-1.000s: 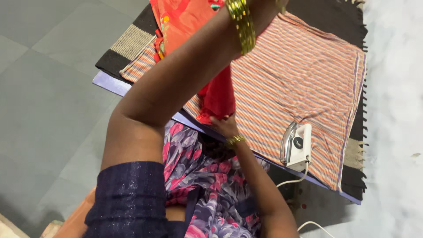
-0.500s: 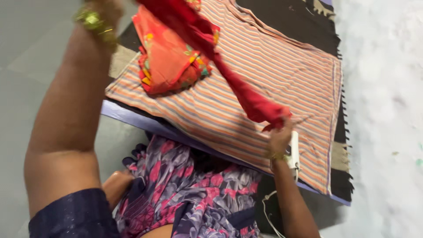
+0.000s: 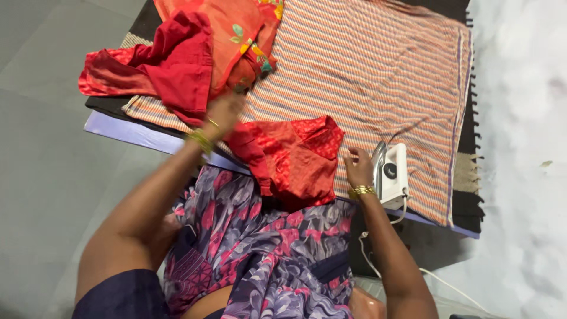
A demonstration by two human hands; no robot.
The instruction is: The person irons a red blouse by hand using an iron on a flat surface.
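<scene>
A striped cloth covered a low board on a grey floor, bare stripes open towards the far edge.
The left hand gripped a red garment lying lengthwise towards the person at the near edge; the right hand, fingers curled, rested beside a white iron.

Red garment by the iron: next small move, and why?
Probably spread the small red garment flat on the striped cloth. It lies crumpled, half over the near edge, with the left hand at its upper corner. The right hand rests beside the white iron, which stands upright, so smoothing seems to come before pressing.
</scene>
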